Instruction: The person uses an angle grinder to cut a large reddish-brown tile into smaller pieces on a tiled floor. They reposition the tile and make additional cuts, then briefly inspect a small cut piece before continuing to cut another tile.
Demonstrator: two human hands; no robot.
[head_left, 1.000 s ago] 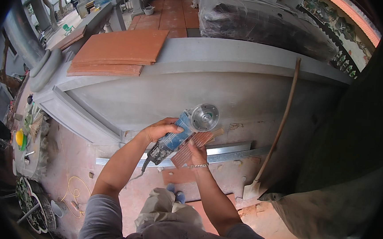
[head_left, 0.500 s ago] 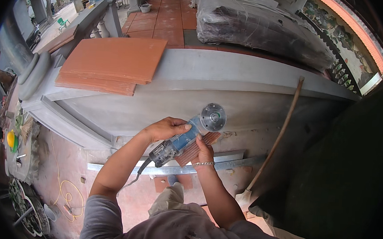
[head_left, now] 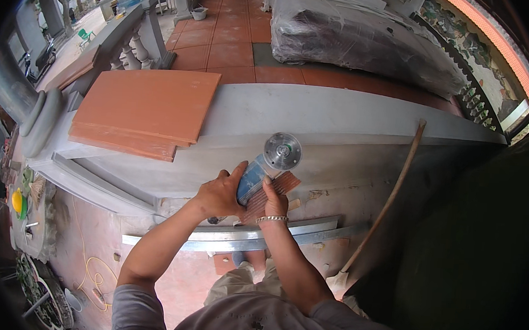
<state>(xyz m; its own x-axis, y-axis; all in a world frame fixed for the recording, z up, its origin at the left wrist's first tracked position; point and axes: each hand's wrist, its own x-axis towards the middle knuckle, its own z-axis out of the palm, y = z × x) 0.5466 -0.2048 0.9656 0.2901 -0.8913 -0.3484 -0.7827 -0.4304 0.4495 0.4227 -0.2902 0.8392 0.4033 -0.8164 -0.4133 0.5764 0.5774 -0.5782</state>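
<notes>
A blue angle grinder point(head_left: 252, 177) with a round cutting disc point(head_left: 282, 151) is held in front of me, its disc end pointing away. My left hand point(head_left: 221, 194) wraps round the grinder's body from the left. On the other side, my right hand point(head_left: 273, 201), with a bracelet at the wrist, grips a ribbed reddish-brown piece of tile point(head_left: 286, 183) that lies against the grinder, the thumb up beside the tool. The left hand covers most of the grinder's rear end.
Large orange tiles point(head_left: 149, 105) lie stacked on the grey ledge point(head_left: 269, 104) ahead. Metal bars point(head_left: 228, 242) cross low before my feet. A long wooden handle point(head_left: 391, 198) leans on the ledge at right, near a dark green cover point(head_left: 468, 240). A yellow cord point(head_left: 88, 275) lies at left.
The grinder and both hands have shifted slightly left. My left hand has moved back along the grinder's body and now hides its rear end. The view has shifted a little.
</notes>
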